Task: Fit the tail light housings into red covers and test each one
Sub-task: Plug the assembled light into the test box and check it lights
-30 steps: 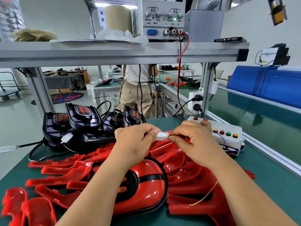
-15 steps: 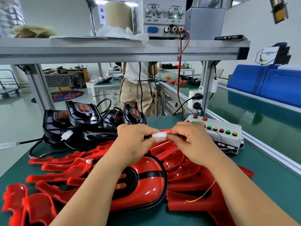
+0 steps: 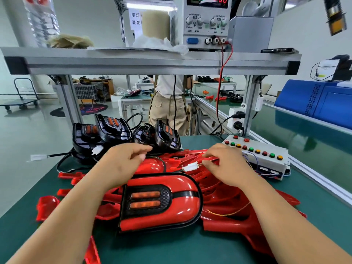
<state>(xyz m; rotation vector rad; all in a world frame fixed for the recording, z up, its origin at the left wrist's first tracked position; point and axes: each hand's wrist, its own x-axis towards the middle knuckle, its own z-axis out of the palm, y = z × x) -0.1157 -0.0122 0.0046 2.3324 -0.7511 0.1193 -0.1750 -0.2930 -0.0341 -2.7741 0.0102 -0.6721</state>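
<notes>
On the matte green table (image 3: 190, 248) a glossy, rounded red cover (image 3: 182, 202), housing fitted, lies on loose covers (image 3: 228, 202). The right hand (image 3: 228, 164) pinches a white connector (image 3: 190, 166); the grip of the left hand (image 3: 122, 164) I cannot tell. Farther, black housings (image 3: 112, 128) stand under an aluminium shelf (image 3: 152, 61).

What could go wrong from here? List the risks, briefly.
1. The right hand pinches the white connector only at one end, so it could slip out and drop in among the parts.
2. The assembled tail light lies on a loose heap of red covers. It might slide off or get scuffed.
</notes>
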